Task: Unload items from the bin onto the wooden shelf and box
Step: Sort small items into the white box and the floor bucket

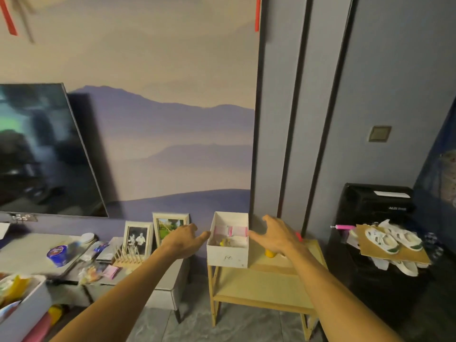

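A white open box (pixel 227 256) stands on the left end of the top of a light wooden shelf (pixel 261 287). Inside it lie a small yellow item (pixel 224 242) and pink-and-white packets (pixel 232 230). My left hand (pixel 183 239) is spread just left of the box, its fingertips close to the box's left wall. My right hand (pixel 275 234) is spread just right of the box, near its right wall. Neither hand holds anything. A yellow object (pixel 270 253) stands on the shelf top, partly hidden under my right hand. The grey bin (pixel 24 309) with several items is at the bottom left.
A grey TV cabinet (pixel 158 285) left of the shelf carries two photo frames (pixel 153 233), a wooden rack (pixel 128 259), a blue tub (pixel 58 254) and small packets. A TV (pixel 42 149) hangs above. At the right, a black appliance (pixel 375 243) bears cardboard with white shoes (pixel 392 240).
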Motion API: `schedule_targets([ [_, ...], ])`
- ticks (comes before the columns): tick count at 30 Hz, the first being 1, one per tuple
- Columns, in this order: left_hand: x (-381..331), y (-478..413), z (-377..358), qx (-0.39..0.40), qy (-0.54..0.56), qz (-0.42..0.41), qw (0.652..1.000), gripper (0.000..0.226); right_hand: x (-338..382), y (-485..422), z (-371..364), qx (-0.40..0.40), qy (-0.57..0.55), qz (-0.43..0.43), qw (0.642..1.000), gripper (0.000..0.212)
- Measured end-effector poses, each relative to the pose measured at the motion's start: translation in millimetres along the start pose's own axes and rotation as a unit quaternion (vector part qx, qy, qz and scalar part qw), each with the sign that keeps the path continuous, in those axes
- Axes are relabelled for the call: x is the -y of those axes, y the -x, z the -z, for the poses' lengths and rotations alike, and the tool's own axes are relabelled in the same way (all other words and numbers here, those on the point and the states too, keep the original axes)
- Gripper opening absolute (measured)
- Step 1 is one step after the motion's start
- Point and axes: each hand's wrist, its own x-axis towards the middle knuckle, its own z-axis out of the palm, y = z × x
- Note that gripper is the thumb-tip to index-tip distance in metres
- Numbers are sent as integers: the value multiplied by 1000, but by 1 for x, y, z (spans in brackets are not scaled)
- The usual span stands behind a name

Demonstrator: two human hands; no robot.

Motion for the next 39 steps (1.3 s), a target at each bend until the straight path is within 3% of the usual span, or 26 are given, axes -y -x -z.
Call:
schedule_targets([
  [11,-10,-200,-39,67,46,38,996,81,-27,-215,-52,57,-31,18,998,62],
  [21,14,-356,-127,198,141,67,968,70,-53,-375,-157,154,-34,-52,986,75],
  [24,27,-392,-168,217,131,91,963,82,-69,-414,-207,205,-14,-50,977,80],
  [29,50,-426,-256,268,126,38,954,101,-95,-472,-267,251,56,-14,966,88],
  [32,50,-439,-285,239,77,37,967,108,-114,-510,-310,271,86,14,959,92],
  [39,51,-452,-343,317,-65,51,945,129,-139,-535,-395,302,178,49,935,115],
])
